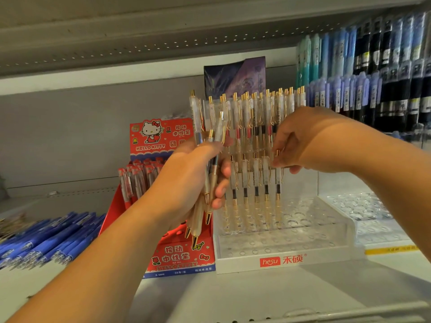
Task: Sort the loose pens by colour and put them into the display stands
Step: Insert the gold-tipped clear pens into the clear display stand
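My left hand (186,180) grips a bunch of clear pens with gold clips and tips (211,183), held upright just left of the clear tiered display stand (303,238). My right hand (300,141) reaches into the stand and pinches the top of a clear gold-clip pen (278,183) at the right end of the middle row. That row holds several pens with black refills. The back row (254,113) is full of similar pens with red and black refills. The stand's front tier shows bare holes.
A red Hello Kitty pen box (163,138) stands left of the stand, with red pens in it. Blue pens (46,238) lie in a heap at the far left. Another clear holed stand (363,206) sits at right. Dark and blue packaged pens (384,66) hang at upper right.
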### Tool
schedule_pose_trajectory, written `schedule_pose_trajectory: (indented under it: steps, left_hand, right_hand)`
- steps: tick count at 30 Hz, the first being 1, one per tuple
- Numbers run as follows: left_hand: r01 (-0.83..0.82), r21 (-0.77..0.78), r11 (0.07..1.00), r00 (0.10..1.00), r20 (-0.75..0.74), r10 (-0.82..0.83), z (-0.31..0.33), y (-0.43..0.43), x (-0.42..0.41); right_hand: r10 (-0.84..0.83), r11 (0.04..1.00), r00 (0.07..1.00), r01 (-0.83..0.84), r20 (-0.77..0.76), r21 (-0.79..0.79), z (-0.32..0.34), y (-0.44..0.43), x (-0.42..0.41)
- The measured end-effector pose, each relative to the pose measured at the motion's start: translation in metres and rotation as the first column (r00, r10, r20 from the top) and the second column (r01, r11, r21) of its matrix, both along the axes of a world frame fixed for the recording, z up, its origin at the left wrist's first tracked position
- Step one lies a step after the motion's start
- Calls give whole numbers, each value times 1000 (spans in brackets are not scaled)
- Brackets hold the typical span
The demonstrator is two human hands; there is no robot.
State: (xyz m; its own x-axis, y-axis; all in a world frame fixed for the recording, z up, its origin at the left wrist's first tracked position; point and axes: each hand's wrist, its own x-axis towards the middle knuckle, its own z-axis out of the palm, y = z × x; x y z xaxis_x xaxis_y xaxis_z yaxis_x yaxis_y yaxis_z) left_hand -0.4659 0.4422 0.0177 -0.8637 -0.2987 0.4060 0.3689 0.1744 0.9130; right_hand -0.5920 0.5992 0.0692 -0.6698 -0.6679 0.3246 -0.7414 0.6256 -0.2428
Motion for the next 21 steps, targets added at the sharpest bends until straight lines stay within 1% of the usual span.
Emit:
schedule_pose_trajectory:
  steps: [3,5,6,7,8,9,10,12,14,16,18,21]
  left_hand:
    - [4,-18,1000,1000,18,-4,0,2,0]
    - [10,-57,998,1000,15,-10,-1,3,0]
    - [11,-76,997,1000,13,-10,-1,4,1]
    - [14,-88,996,1000,11,-13,-1,4,1]
    - [20,-95,995,1000,8,-20,0,4,1]
    - [27,-102,994,1000,6,-27,-1,5,1]
    - [35,-108,994,999,5,-34,-1,5,1]
    - [51,-121,991,999,8,-51,-1,6,1]
    - [72,-131,989,997,11,-71,-2,7,0]
    - [92,-122,988,996,14,-90,-3,7,0]
    - [110,-89,990,994,14,-109,-2,7,0]
    - [107,-12,994,994,4,-107,0,7,-1]
  right_hand:
    - [-26,999,1000,26,-17,25,1,1,0]
    - [-40,999,998,40,-42,4,1,1,0]
    - [-24,998,998,21,-59,-51,2,2,1]
    - [26,987,999,-32,-42,-156,2,3,1]
    - [123,947,992,-113,16,-300,2,3,2]
    - [257,874,962,-191,92,-447,2,5,5]
    - [382,803,911,-243,157,-543,1,5,10]
    - [535,726,814,-308,224,-615,-3,5,16]
    - [581,703,771,-314,261,-638,-7,1,16]
    - [589,690,756,-286,286,-665,-9,-1,14]
    - [611,657,729,-250,308,-711,-9,-2,11]
    - [673,582,659,-192,336,-790,-6,1,7]
